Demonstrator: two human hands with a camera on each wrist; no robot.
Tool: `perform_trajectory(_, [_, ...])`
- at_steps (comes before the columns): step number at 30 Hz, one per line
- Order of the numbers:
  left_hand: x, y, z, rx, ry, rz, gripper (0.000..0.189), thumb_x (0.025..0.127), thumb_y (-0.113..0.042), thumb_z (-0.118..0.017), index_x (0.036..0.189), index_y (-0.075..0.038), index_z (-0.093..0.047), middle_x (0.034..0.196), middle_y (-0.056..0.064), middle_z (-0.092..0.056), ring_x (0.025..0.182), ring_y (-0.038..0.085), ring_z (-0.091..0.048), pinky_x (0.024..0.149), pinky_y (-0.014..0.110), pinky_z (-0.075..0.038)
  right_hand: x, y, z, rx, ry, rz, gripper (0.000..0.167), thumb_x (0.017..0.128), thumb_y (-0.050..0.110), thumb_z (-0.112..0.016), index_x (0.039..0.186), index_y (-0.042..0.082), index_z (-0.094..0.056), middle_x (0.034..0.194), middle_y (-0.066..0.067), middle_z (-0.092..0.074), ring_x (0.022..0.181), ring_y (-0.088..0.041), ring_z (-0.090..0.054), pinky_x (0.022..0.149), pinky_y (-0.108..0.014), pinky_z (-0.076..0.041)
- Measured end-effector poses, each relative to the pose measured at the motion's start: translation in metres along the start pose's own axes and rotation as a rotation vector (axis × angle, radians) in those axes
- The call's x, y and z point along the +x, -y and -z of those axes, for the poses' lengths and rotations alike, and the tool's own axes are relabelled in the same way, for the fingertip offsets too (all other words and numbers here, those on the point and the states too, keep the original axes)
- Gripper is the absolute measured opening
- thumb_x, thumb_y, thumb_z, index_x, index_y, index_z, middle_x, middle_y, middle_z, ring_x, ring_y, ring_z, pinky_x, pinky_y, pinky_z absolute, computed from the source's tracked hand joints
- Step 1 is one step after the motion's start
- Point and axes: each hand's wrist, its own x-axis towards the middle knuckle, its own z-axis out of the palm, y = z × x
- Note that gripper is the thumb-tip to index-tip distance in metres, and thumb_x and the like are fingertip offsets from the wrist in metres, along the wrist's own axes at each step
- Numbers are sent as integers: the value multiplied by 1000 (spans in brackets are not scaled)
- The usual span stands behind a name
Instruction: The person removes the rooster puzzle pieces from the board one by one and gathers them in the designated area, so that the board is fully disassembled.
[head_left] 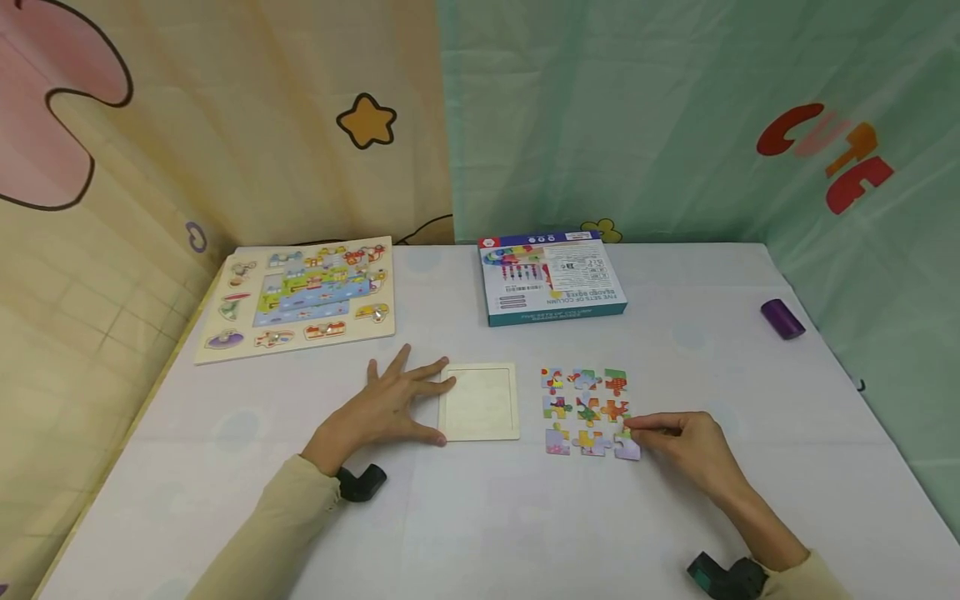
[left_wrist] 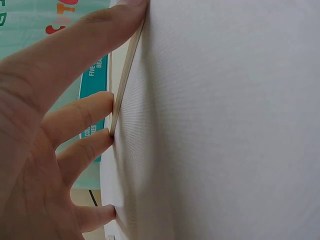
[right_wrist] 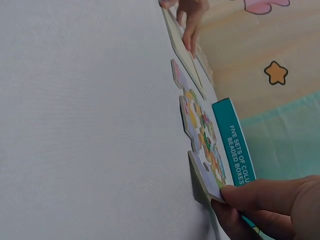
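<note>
A square wooden puzzle frame (head_left: 480, 404) lies bare on the table in the middle of the head view. My left hand (head_left: 390, 404) is at its left side with fingers spread, thumb by the near corner and fingertips touching the edge. To the right, several jigsaw pieces (head_left: 588, 408) are laid out in spaced rows. Thumb and fingers of my right hand (head_left: 693, 450) pinch the right edge of the nearest right puzzle piece (head_left: 627, 447). In the right wrist view this puzzle piece (right_wrist: 205, 177) tilts, its pinched side raised off the cloth.
A wooden picture board (head_left: 300, 300) with knobbed pieces stands at the back left, puzzle pictures lying on it. Behind the jigsaw pieces is a flat teal-sided box (head_left: 551, 279). A purple cylinder (head_left: 782, 319) lies near the right table edge. Printed curtains (head_left: 600, 125) hang behind.
</note>
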Motion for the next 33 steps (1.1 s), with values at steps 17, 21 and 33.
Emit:
perform_trajectory(17, [-1, 3, -2, -12, -16, -14, 89, 65, -63, -81, 141, -26, -55, 158, -3, -33, 146, 49, -3, 99, 83, -3, 1, 7, -8, -133, -120, 94, 8, 81, 12, -80, 88, 11, -81, 94, -11, -74, 59, -12, -37, 50, -27, -29])
perform_trajectory(21, [-1, 4, -2, -12, -9, -5, 89, 66, -63, -81, 142, -27, -54, 158, -4, -32, 146, 49, -2, 99, 82, -2, 1, 9, -10, -151, -127, 112, 7, 80, 10, -80, 87, 10, -81, 90, -10, -73, 56, -11, -35, 49, -26, -29])
perform_trajectory(33, [-2, 6, -2, -7, -4, -11, 88, 67, -62, -81, 143, -27, -53, 159, -4, -31, 147, 48, -1, 100, 81, -2, 2, 6, -14, -184, -185, 163, 5, 77, 8, -82, 81, 11, -80, 90, -10, -74, 65, -15, -45, 52, -24, -32])
